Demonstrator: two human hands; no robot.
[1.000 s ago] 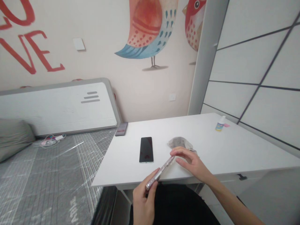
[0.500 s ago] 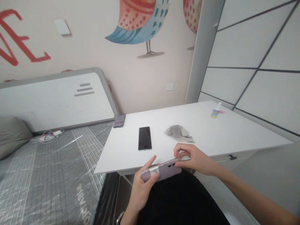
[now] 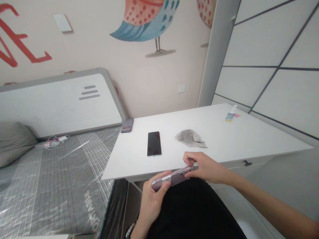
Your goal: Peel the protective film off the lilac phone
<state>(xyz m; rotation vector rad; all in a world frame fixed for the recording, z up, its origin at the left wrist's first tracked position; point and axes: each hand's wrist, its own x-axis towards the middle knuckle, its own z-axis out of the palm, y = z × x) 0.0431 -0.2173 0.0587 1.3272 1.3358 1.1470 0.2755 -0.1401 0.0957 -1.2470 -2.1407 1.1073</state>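
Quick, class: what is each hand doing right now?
Left hand: closed around the pink phone.
Right hand: fingers pinching the same phone's far end.

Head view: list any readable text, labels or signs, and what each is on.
Big red letters on the wall: cut off at the frame edge, no whole word reads.
Print on the mattress wrap: skewed, not legible.
Label on the small bottle: too small.
Pink phone in both hands: no text visible.
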